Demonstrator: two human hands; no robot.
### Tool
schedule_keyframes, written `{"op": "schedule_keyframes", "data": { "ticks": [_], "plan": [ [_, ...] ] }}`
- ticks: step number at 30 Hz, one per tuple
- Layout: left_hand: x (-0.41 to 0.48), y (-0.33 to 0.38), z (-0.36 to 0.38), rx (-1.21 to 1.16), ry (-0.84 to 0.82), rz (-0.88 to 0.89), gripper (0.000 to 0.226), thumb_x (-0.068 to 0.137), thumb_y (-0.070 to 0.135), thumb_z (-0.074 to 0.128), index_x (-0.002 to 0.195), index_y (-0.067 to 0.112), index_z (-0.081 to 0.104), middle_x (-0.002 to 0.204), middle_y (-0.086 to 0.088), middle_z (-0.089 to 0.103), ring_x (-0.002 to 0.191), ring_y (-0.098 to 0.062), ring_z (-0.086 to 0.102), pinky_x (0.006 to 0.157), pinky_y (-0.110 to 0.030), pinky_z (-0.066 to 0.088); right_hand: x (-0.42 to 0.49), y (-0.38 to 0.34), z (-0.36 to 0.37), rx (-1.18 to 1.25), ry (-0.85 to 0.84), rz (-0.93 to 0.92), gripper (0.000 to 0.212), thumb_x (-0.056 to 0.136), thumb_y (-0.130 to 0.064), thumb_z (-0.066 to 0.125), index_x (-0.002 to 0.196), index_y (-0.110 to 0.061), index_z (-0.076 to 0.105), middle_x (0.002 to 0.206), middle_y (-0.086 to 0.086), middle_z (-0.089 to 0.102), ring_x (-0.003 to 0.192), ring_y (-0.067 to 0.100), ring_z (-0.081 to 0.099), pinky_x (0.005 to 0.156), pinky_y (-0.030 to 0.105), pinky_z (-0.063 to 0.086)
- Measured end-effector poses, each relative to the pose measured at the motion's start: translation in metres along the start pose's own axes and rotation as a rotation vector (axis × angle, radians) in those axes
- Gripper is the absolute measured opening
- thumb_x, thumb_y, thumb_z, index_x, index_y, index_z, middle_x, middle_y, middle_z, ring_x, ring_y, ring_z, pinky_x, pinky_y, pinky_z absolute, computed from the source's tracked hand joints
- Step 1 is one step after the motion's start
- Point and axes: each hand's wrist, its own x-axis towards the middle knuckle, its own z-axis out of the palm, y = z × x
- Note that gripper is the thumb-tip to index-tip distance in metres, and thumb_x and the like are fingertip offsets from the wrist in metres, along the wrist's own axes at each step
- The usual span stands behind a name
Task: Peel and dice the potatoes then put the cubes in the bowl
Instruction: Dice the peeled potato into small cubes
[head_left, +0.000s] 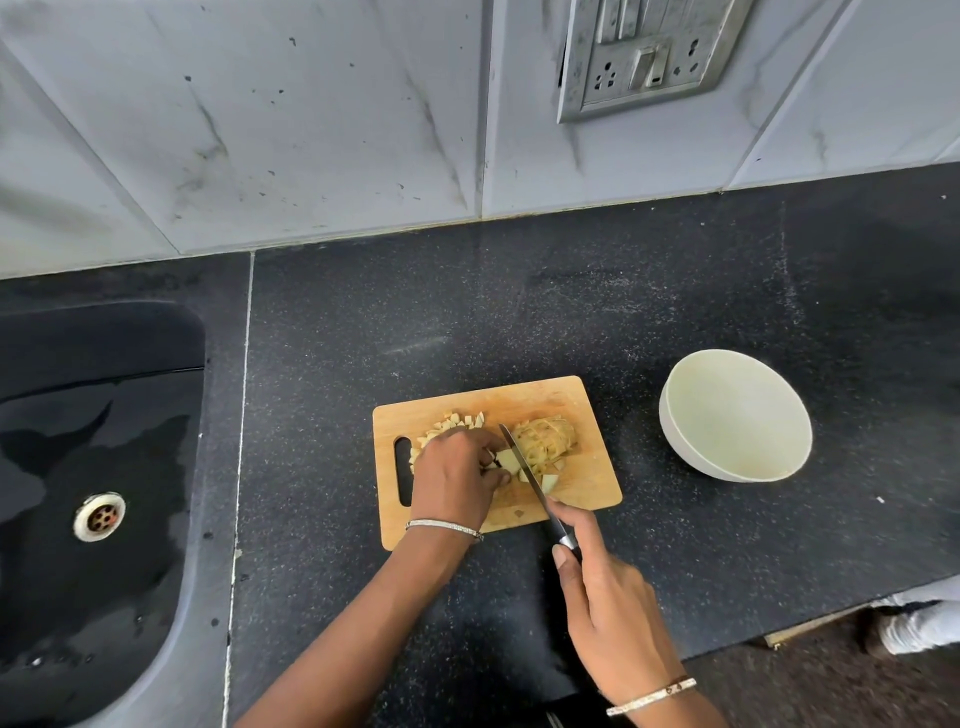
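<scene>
While a black stone countertop (519, 312) carries the work, with a wet dark sink (93, 415) at nine o'clock, a person dices on a wooden cutting board (587, 483) set near the front edge, apparently for easy reach. A white bowl (737, 415) waits bare at the board's three o'clock, on the knife side, likely so cubes can be swept across. The left hand (452, 478), fingers curled, pins a potato chunk (506, 460) beside the blade to stop it sliding. The right hand (608, 592) clenches the knife (524, 462), forefinger along the spine for control, tip toward eleven o'clock. A scored potato half (545, 439) lies at the board's one o'clock; cut cubes (452, 422) heap at ten o'clock.
</scene>
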Motion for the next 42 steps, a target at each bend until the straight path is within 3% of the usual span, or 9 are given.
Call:
{"op": "schedule_keyframes", "data": {
  "ticks": [2,8,12,19,25,31,39,42],
  "plan": [
    [0.001,0.001,-0.001,0.010,-0.007,0.011,0.031,0.074,0.025,0.082,0.104,0.024,0.072,0.087,0.006,0.069,0.081,-0.012,0.062,0.066,-0.021,0.039,-0.001,0.001,-0.001,-0.006,0.014,0.009,0.052,0.103,-0.030,0.039,0.142,-0.054,0.016,0.057,-0.015,0.044,0.051,0.009,0.045,0.046,0.027,0.034],
    [0.003,0.000,-0.003,0.023,-0.036,0.016,0.034,0.074,0.030,0.082,0.105,0.025,0.071,0.087,0.007,0.068,0.084,-0.013,0.062,0.069,-0.025,0.043,-0.005,-0.002,-0.003,-0.051,0.020,0.035,0.050,0.102,-0.033,0.037,0.142,-0.052,0.014,0.065,-0.020,0.040,0.066,0.015,0.058,0.055,0.030,0.037],
    [0.002,0.000,-0.002,0.040,-0.037,0.025,0.034,0.074,0.032,0.081,0.105,0.024,0.070,0.088,0.007,0.068,0.084,-0.013,0.062,0.071,-0.025,0.043,-0.002,-0.003,-0.003,-0.047,-0.008,0.021,0.051,0.102,-0.030,0.040,0.142,-0.052,0.017,0.061,-0.017,0.042,0.054,0.009,0.045,0.054,0.032,0.041],
    [-0.001,-0.001,0.001,0.042,-0.003,0.020,0.032,0.075,0.029,0.081,0.105,0.022,0.071,0.091,0.004,0.070,0.085,-0.015,0.064,0.078,-0.031,0.052,-0.001,-0.005,-0.004,-0.047,0.011,0.027,0.052,0.102,-0.030,0.040,0.143,-0.051,0.016,0.060,-0.016,0.043,0.054,0.009,0.045,0.053,0.033,0.039],
    [-0.001,-0.002,0.002,0.022,0.017,0.014,0.029,0.076,0.025,0.079,0.104,0.022,0.072,0.091,0.004,0.071,0.086,-0.014,0.065,0.079,-0.031,0.052,-0.001,-0.002,-0.007,-0.129,0.046,0.022,0.048,0.102,-0.036,0.034,0.142,-0.053,0.014,0.085,-0.010,0.062,0.074,0.018,0.064,0.055,0.033,0.036],
    [0.001,-0.002,0.004,0.037,0.011,0.011,0.030,0.076,0.025,0.079,0.105,0.022,0.072,0.091,0.003,0.072,0.087,-0.017,0.066,0.080,-0.034,0.053,0.004,0.000,-0.011,-0.020,-0.021,-0.012,0.040,0.102,-0.034,0.040,0.137,-0.050,0.031,0.056,-0.011,0.042,0.053,0.009,0.045,0.052,0.029,0.036],
    [-0.002,-0.001,0.005,0.032,0.036,0.023,0.029,0.075,0.029,0.080,0.101,0.022,0.071,0.090,0.004,0.071,0.084,-0.016,0.065,0.076,-0.030,0.052,0.002,-0.002,-0.009,0.035,0.018,-0.045,0.042,0.102,-0.033,0.042,0.138,-0.052,0.030,0.058,-0.013,0.046,0.056,0.007,0.047,0.055,0.029,0.038],
    [-0.002,0.000,0.004,0.042,0.054,0.023,0.025,0.077,0.029,0.078,0.099,0.022,0.071,0.088,0.005,0.071,0.083,-0.015,0.065,0.074,-0.029,0.050,0.003,-0.002,-0.006,0.020,0.012,-0.044,0.041,0.103,-0.034,0.039,0.139,-0.051,0.029,0.059,-0.016,0.044,0.053,0.003,0.044,0.054,0.020,0.039]
  ]
}}
